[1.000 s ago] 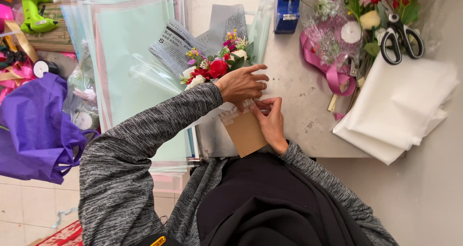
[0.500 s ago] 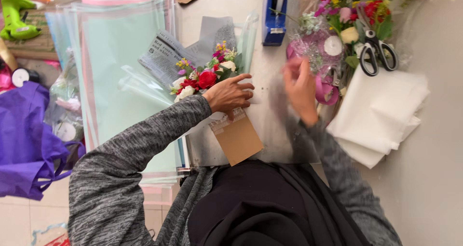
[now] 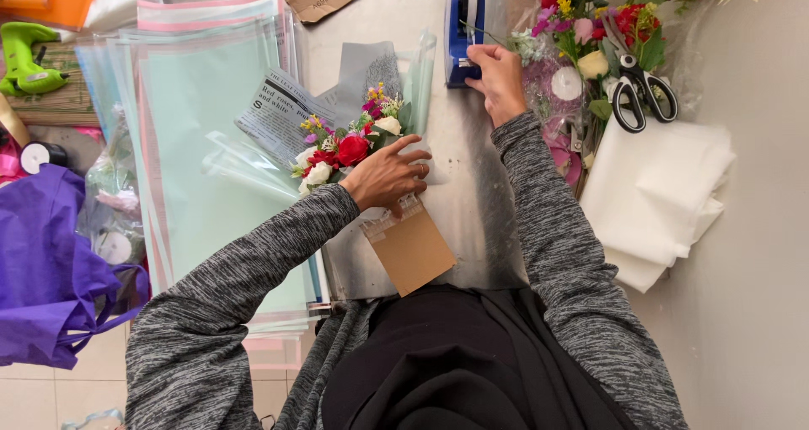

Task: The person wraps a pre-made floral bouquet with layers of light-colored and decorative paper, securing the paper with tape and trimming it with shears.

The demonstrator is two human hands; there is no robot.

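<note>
A pale grey desk (image 3: pixel 472 202) is lying under the work, crowded with florist's supplies, with tiled floor showing at the lower left. The person's left hand (image 3: pixel 386 177) is pressing down, fingers curled and gripping, on a small bouquet (image 3: pixel 341 148) of red and white flowers wrapped in clear film and newsprint-patterned paper, whose brown kraft-paper base (image 3: pixel 413 249) is pointing toward the person's body. The bouquet's long axis is running diagonally, blooms up and left, base down and right. The right hand (image 3: pixel 497 80) is reaching well away from it, up and to the right, fingers closed over the near end of a blue tape dispenser (image 3: pixel 465 26); whether it is pinching tape cannot be told. The bouquet therefore lies down and left of the right hand. Just beside the dispenser, black-handled scissors (image 3: pixel 640 89) are resting on a second wrapped bouquet (image 3: pixel 590 55), with folded white sheets (image 3: pixel 661 198) below. Pastel wrapping sheets (image 3: pixel 198 135) are lying stacked at the left.
</note>
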